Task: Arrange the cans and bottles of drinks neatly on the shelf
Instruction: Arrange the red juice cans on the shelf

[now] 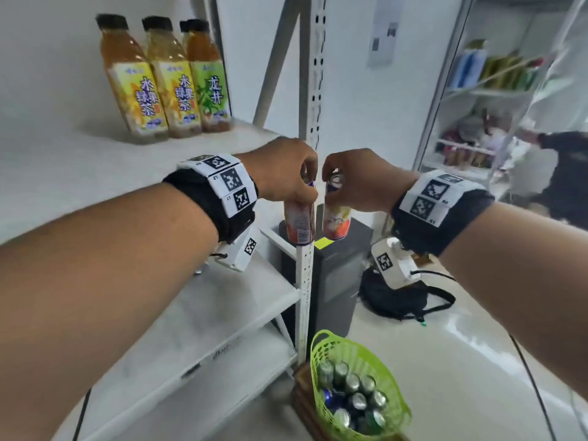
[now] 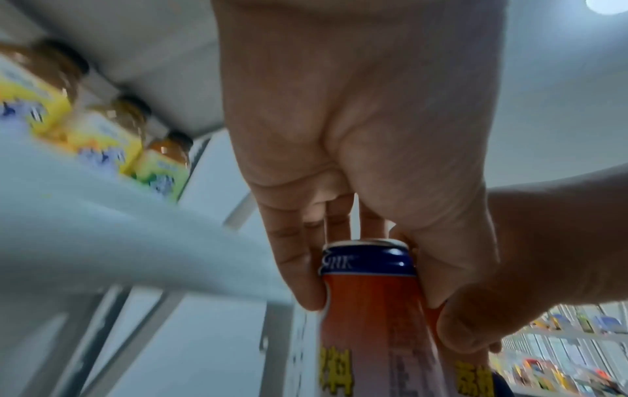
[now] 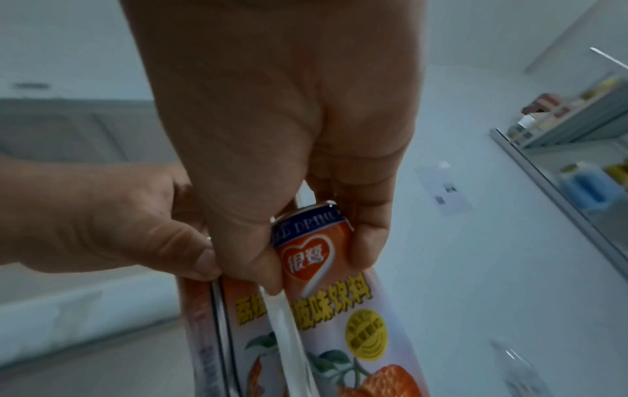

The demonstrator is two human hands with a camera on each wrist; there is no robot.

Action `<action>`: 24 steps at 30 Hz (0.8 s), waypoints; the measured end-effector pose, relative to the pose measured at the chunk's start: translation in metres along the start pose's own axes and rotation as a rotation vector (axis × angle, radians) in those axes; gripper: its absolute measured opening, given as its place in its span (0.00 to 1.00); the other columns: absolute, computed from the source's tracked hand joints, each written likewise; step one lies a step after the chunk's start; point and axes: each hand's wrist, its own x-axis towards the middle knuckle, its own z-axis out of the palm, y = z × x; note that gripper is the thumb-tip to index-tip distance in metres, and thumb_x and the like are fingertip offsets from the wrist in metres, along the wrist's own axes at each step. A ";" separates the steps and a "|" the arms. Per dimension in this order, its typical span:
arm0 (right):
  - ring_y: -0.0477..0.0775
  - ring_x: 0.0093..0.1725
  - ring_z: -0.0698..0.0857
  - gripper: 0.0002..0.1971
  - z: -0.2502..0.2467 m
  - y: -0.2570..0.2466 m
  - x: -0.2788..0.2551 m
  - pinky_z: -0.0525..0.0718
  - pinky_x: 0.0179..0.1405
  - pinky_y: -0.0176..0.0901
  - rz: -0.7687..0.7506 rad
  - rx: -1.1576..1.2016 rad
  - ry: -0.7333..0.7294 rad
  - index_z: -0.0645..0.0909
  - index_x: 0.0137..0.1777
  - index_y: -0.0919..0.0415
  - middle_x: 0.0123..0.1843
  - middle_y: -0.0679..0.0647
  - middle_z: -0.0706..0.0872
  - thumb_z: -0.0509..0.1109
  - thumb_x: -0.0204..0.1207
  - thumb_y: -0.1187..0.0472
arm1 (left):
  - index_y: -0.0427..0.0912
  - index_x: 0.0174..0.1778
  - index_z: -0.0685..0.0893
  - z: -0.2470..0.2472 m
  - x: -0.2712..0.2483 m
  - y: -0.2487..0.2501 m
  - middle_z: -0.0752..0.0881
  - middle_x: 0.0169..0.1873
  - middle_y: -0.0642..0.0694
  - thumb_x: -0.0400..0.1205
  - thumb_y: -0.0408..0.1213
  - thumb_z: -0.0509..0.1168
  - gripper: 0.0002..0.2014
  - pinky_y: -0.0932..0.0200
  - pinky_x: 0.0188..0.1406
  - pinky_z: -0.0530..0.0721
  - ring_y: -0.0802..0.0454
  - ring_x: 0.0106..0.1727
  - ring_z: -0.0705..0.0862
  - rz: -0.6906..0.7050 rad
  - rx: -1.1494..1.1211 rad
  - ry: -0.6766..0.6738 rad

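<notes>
Each hand grips one slim orange can by its top, fingers curled down over the rim and thumb on the side. The left hand (image 1: 286,168) holds the left can (image 1: 299,222); the right hand (image 1: 353,179) holds the right can (image 1: 336,222). Both cans hang upright in the air, just beside each other, close to the white post (image 1: 304,281) at the shelf's right front corner and not yet over the shelf (image 1: 95,173) board.

The hold is high and narrow, so the long body below can swing. My guess is the main risk is a knock: the two cans are near enough to clink together, and the left one hangs right in front of the post, so a sideways move inward could strike it and twist the can out of the fingers. A dropped can would likely fall toward the lower boards or the green basket (image 1: 324,345) of cans on the floor.

Three bottles (image 1: 162,87) stand in a tight row at the shelf's back right part. Setting the cans down too near them could tip one; setting them at the front edge leaves them easy to push off.
</notes>
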 end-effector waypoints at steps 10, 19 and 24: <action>0.56 0.43 0.75 0.09 0.199 0.152 0.003 0.65 0.39 0.43 0.037 0.076 -0.227 0.85 0.45 0.56 0.34 0.45 0.74 0.80 0.68 0.57 | 0.43 0.48 0.88 0.242 0.080 -0.028 0.84 0.40 0.52 0.70 0.40 0.82 0.14 0.54 0.40 0.79 0.49 0.42 0.82 -0.123 -0.139 -0.272; 0.57 0.48 0.76 0.18 0.392 0.267 -0.039 0.74 0.46 0.44 0.341 0.202 -0.539 0.83 0.57 0.58 0.44 0.52 0.74 0.81 0.68 0.57 | 0.42 0.51 0.85 0.465 0.083 -0.051 0.80 0.49 0.45 0.68 0.39 0.84 0.20 0.44 0.51 0.85 0.43 0.48 0.83 -0.295 -0.240 -0.568; 0.63 0.51 0.84 0.21 0.481 0.298 -0.090 0.77 0.50 0.42 0.460 0.259 -0.704 0.83 0.62 0.58 0.57 0.57 0.76 0.81 0.70 0.56 | 0.44 0.52 0.84 0.561 0.056 -0.061 0.79 0.51 0.47 0.70 0.41 0.84 0.20 0.48 0.55 0.84 0.41 0.52 0.83 -0.347 -0.257 -0.710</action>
